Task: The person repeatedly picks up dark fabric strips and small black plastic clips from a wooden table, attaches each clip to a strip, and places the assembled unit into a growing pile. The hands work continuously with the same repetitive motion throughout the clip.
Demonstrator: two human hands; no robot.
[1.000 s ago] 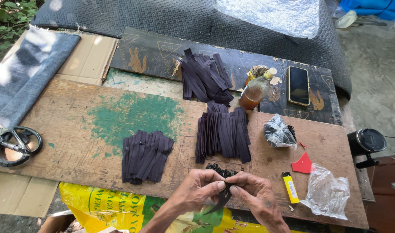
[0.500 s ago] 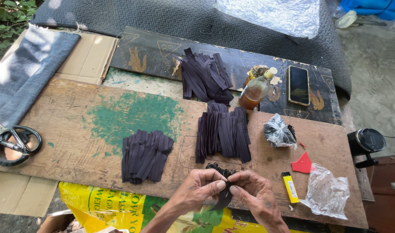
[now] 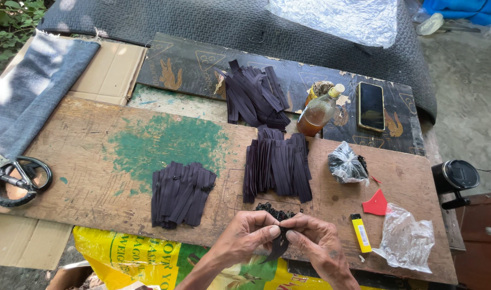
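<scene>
Dark zipper strip (image 3: 279, 246) pinched between left hand (image 3: 244, 235) and right hand (image 3: 316, 240), over wooden board (image 3: 95, 161)

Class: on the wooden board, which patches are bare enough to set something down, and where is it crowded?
Bare: the green-stained patch between scissors and left strip pile. Crowded: the right end, around the bag of bits, red scrap, lighter and both hands.

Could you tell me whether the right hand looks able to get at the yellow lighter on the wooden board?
Probably yes: the yellow lighter lies just beside the right hand with bare board between, though that hand pinches a dark strip with the left hand.
</scene>
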